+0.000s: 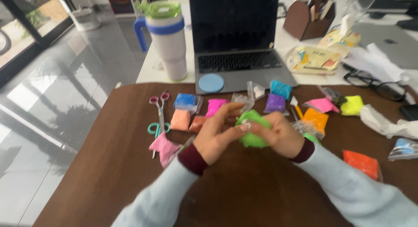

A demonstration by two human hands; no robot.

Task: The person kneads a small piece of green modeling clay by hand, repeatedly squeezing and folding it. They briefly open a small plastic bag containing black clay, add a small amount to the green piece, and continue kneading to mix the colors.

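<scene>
**Green lump pinched between both hands, mid-bench**

Going left to right. Far left on the brown bench [109, 183], scissors [160, 106] with pink handles lie with blades pointing toward me, a second teal-handled pair [156, 128] just below them, and a pink clay packet [163, 146] near their tips. Next come the blue [186, 100], peach [180, 120] and magenta packets [215, 106], all beyond my hands and untouched.

My left hand [215, 137] comes in from the lower left, fingers curled, thumb and fingertips closed narrow on the left edge of the green clay lump [252, 127]. So the lump lies to the right of that grip, between the two palms. My right hand [281, 134] closes on it from the other side, fingers wrapped over its right half. Both grips are holding the same piece, and both are equally near: it sits in contact with each. Its long axis looks roughly up-down from my view, though motion blur makes that soft. It is lifted off the bench, above the centre.

Right of the hands: purple [275, 103], orange [315, 118], yellow [352, 105] packets, and a red-orange one [361, 163] near my right sleeve. Behind everything sit a laptop [237, 35] and a tumbler [167, 39].
</scene>
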